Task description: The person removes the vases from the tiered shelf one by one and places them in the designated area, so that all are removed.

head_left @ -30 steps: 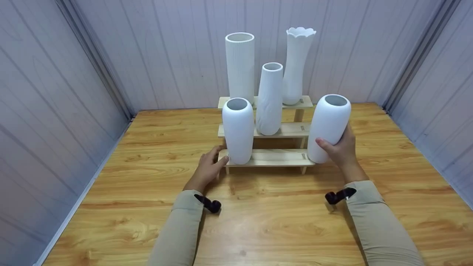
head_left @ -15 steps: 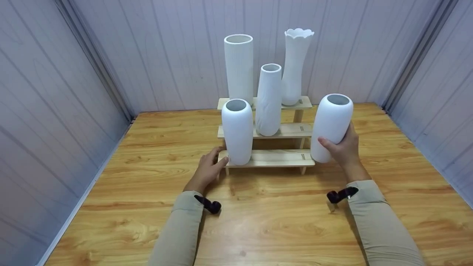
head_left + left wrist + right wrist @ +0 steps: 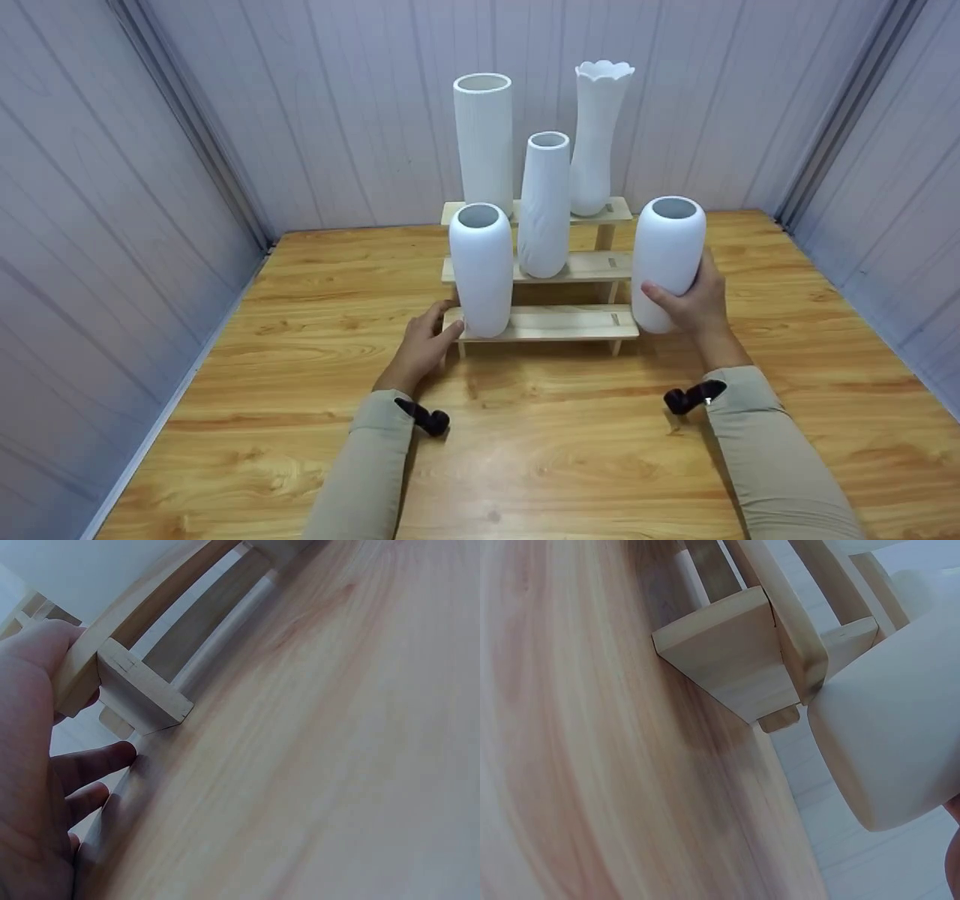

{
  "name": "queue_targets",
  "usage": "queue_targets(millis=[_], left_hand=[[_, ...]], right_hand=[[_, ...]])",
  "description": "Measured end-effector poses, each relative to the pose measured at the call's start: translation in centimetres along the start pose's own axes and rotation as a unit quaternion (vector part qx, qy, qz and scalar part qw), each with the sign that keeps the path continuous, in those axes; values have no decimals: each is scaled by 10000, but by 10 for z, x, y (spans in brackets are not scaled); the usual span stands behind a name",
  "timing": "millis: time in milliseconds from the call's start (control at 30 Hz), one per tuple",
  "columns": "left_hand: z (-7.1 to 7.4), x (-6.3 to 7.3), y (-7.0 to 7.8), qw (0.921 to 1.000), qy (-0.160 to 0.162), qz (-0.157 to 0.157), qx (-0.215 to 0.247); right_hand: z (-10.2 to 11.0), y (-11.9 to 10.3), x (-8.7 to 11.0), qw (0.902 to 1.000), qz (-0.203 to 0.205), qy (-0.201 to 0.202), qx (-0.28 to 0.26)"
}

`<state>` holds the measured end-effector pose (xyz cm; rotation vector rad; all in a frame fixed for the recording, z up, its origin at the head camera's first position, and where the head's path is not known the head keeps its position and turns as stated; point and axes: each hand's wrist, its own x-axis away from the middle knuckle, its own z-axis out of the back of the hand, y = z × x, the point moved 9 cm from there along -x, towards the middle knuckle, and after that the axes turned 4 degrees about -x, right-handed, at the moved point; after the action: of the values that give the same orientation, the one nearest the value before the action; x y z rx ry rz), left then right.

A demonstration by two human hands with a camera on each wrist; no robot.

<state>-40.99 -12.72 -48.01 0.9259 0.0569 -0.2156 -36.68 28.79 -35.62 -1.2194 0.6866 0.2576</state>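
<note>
A three-step wooden stand [image 3: 574,322] holds several white vases. My left hand [image 3: 422,343] grips the left end of its lowest step; in the left wrist view, that hand [image 3: 30,757] pinches the plank while other fingers extend below. My right hand [image 3: 699,304] holds a smooth white vase [image 3: 667,251], thumb on the near side, at the stand's right end. In the right wrist view, the vase's base [image 3: 889,727] hangs above the tabletop beside the plank's end; whether they touch I cannot tell. A similar vase [image 3: 481,277] stands on the lowest step, at left.
On the middle step stands a slender vase [image 3: 544,214]. The top step bears a ribbed cylindrical vase [image 3: 484,142] and a scalloped-rim vase [image 3: 598,142]. Wood-grain tabletop [image 3: 525,450] lies in front; panelled walls [image 3: 360,112] enclose the back and sides.
The vase in my right hand shifted slightly right, then back left, and now stands more upright with its rim a little lower. My left hand keeps its place on the stand.
</note>
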Motion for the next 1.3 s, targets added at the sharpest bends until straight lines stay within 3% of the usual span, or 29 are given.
queue_targets(millis=[133, 333, 467, 700, 933, 1300], left_hand=[[0, -2, 2, 9999, 13, -169, 16], [0, -3, 0, 9999, 50, -115, 12], [1, -3, -1, 10000, 50, -50, -15], [4, -3, -1, 9999, 63, -125, -25], [5, -4, -1, 9999, 28, -142, 81], [5, -7, -3, 9998, 29, -209, 66]], right_hand=[[2, 22, -4, 10000, -13, -3, 85], [4, 53, -9, 9998, -79, 25, 203], [3, 54, -8, 9997, -112, 32, 220], [0, 28, -1, 9994, -137, 99, 300], [1, 60, -6, 9993, -223, 88, 291], [-1, 70, -5, 9995, -261, 1, 177]])
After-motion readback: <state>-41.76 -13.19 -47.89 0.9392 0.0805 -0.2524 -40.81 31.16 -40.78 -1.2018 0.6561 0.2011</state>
